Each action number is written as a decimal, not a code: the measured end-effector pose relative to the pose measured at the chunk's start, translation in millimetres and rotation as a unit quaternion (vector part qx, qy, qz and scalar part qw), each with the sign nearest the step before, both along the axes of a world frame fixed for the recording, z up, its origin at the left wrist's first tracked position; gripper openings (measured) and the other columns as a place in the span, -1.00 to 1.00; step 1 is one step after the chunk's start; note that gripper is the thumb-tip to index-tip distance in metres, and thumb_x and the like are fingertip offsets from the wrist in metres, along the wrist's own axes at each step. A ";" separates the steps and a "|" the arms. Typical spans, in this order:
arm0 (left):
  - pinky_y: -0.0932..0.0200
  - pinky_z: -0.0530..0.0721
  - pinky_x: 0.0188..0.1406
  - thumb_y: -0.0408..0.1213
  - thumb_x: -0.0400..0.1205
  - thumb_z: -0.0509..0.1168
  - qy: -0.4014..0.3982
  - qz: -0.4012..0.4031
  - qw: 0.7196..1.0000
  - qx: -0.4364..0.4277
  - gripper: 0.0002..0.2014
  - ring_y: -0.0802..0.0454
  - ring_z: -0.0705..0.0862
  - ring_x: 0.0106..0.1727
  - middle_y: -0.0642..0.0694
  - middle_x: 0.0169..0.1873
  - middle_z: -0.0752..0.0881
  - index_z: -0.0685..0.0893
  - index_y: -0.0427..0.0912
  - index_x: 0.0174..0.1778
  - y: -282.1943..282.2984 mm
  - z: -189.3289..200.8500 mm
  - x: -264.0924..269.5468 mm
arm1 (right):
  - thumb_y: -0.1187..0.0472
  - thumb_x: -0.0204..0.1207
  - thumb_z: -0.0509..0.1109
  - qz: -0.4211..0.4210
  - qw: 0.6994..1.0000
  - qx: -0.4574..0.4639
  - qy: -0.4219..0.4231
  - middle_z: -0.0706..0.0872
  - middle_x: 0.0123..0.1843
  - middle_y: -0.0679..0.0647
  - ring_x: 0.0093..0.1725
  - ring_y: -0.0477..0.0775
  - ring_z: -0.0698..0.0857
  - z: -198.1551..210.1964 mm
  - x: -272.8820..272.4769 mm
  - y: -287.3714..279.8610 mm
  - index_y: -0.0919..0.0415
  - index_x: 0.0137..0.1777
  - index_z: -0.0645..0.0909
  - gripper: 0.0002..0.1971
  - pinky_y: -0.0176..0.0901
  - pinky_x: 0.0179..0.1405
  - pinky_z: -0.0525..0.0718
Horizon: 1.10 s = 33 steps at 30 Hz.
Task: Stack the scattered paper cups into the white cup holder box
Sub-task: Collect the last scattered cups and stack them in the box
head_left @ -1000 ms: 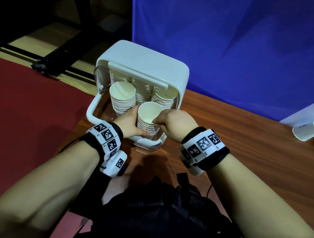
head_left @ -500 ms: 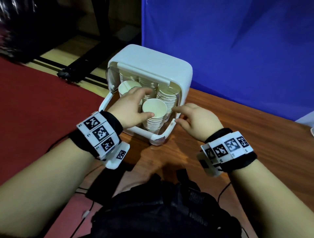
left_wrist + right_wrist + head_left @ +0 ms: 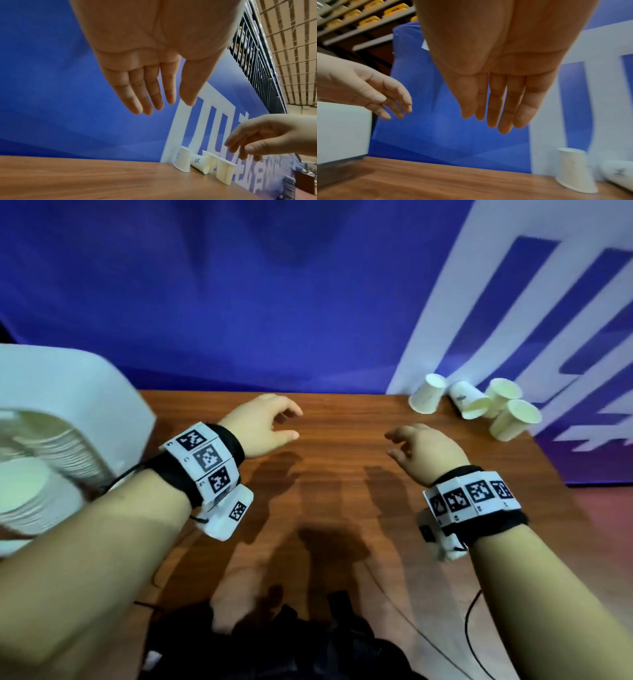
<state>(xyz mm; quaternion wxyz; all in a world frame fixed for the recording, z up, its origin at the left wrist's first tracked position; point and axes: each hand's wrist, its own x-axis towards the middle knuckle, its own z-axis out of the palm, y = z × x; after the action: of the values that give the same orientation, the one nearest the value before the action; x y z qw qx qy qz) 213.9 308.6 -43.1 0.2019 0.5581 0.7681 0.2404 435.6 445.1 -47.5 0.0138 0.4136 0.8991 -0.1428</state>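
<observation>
Your head view: dim, bluish room light from above. Hand shadows fall toward table [image 3: 342, 508] near edge. Cup holder box [image 3: 68, 392] at left edge motion-smeared. Your right wrist view: cup [image 3: 573, 171] at right blurred; wide-angle bending at borders.

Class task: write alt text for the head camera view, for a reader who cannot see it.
Two empty, open hands, left hand and right hand, hover over a wooden table. Four loose paper cups sit at its far right; the white cup holder box is at left.
</observation>
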 end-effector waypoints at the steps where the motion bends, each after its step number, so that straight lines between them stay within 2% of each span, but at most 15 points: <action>1: 0.00 0.59 0.28 -0.22 0.54 0.36 -0.003 -0.002 1.000 -0.003 -0.67 0.03 0.61 0.20 -0.09 0.23 0.57 0.58 -0.07 0.22 24.9 -1.5 11.8 | 0.13 0.53 0.32 -0.018 1.000 0.000 -0.002 0.63 0.23 0.13 0.12 0.14 0.68 0.1 14.8 19.9 0.08 0.28 0.58 -0.69 -0.01 0.16 0.62; 5: 0.11 0.57 0.25 -0.27 0.53 0.37 -0.040 -0.004 0.999 -0.005 -0.68 0.02 0.63 0.14 -0.14 0.22 0.57 0.59 -0.11 0.21 129.3 -17.2 56.2 | 0.15 0.54 0.31 -0.076 0.997 0.015 -0.008 0.70 0.19 0.14 0.16 0.18 0.67 -0.1 66.6 109.0 0.12 0.26 0.59 -0.70 -0.02 0.15 0.62; 9: 0.09 0.55 0.25 -0.23 0.53 0.37 -0.051 0.021 0.998 -0.027 -0.60 -0.01 0.63 0.18 -0.12 0.30 0.51 0.52 -0.10 0.29 227.4 -38.4 88.2 | 0.18 0.56 0.26 -0.143 0.989 0.007 -0.034 0.71 0.17 0.24 0.17 0.28 0.65 -14.2 94.2 198.0 0.18 0.26 0.58 -0.71 0.01 0.09 0.59; 12: -0.06 0.48 0.40 -0.16 0.51 0.38 -0.039 0.037 0.998 -0.043 -0.45 -0.11 0.50 0.37 -0.14 0.40 0.42 0.41 -0.10 0.42 290.8 -53.8 100.9 | 0.17 0.57 0.25 -0.172 0.984 -0.024 -0.048 0.72 0.12 0.27 0.13 0.29 0.66 -39.6 93.8 252.4 0.22 0.20 0.59 -0.73 -0.03 -0.03 0.55; 14: -0.07 0.35 0.50 -0.12 0.51 0.38 -0.021 0.038 0.997 -0.058 -0.37 -0.16 0.37 0.48 -0.12 0.49 0.34 0.33 -0.07 0.49 330.6 -65.1 107.4 | 0.10 0.57 0.25 -0.200 0.978 -0.042 -0.038 0.72 0.10 0.29 0.10 0.31 0.67 -59.8 87.7 284.9 0.25 0.17 0.60 -0.71 -0.05 -0.10 0.50; 18: -0.07 0.22 0.53 -0.12 0.50 0.39 -0.006 0.017 0.997 -0.082 -0.27 -0.20 0.23 0.53 -0.03 0.55 0.22 0.19 0.07 0.56 392.1 -89.9 119.7 | -0.07 0.59 0.19 -0.256 0.963 -0.088 -0.007 0.71 0.09 0.33 0.09 0.32 0.66 -96.1 75.3 331.4 0.30 0.12 0.63 -0.57 -0.10 -0.15 0.40; 21: -0.03 0.26 0.48 -0.09 0.50 0.38 0.013 -0.003 0.996 -0.091 -0.30 -0.17 0.23 0.50 -0.04 0.49 0.27 0.22 0.14 0.54 413.9 -103.9 126.5 | -0.13 0.58 0.17 -0.285 0.953 -0.098 0.034 0.71 0.10 0.34 0.13 0.32 0.64 -114.2 68.3 344.7 0.34 0.12 0.64 -0.49 -0.12 -0.14 0.38; 24: -0.07 0.35 0.41 -0.12 0.48 0.40 0.046 -0.022 0.993 -0.104 -0.33 -0.20 0.31 0.44 -0.09 0.42 0.37 0.28 0.12 0.49 425.7 -117.9 127.9 | -0.05 0.58 0.18 -0.317 0.944 -0.082 0.044 0.70 0.15 0.34 0.17 0.31 0.64 -127.0 63.3 353.6 0.37 0.15 0.63 -0.53 -0.07 -0.02 0.52; 27: -0.10 0.41 0.39 -0.13 0.44 0.44 0.044 -0.020 0.994 -0.098 -0.34 -0.19 0.34 0.42 -0.10 0.38 0.41 0.32 0.09 0.43 419.7 -120.8 121.0 | 0.05 0.56 0.17 -0.335 0.938 -0.058 0.064 0.69 0.18 0.32 0.19 0.29 0.62 -126.7 64.9 352.0 0.36 0.19 0.61 -0.59 -0.08 0.06 0.54; 30: -0.10 0.40 0.41 -0.10 0.40 0.47 0.044 -0.009 0.995 -0.091 -0.34 -0.15 0.35 0.43 -0.08 0.37 0.45 0.35 0.04 0.40 402.0 -110.7 112.7 | 0.12 0.53 0.17 -0.316 0.945 -0.046 0.073 0.69 0.16 0.33 0.19 0.32 0.61 -113.3 65.7 339.6 0.35 0.18 0.59 -0.63 -0.03 0.08 0.54; 33: -0.05 0.41 0.36 -0.05 0.36 0.49 0.062 0.007 0.995 -0.076 -0.33 -0.17 0.38 0.39 -0.10 0.32 0.51 0.37 -0.05 0.34 370.6 -87.7 103.7 | 0.13 0.54 0.17 -0.266 0.960 -0.033 0.083 0.70 0.09 0.36 0.13 0.35 0.63 -83.8 63.4 314.4 0.37 0.11 0.58 -0.67 -0.02 -0.01 0.53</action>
<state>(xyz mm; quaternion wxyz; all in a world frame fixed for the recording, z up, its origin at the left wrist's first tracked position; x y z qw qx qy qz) 317.6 679.2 -130.7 0.1945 0.5493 0.7992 0.1478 499.0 759.6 -131.3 -0.0860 0.6239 0.7494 -0.2044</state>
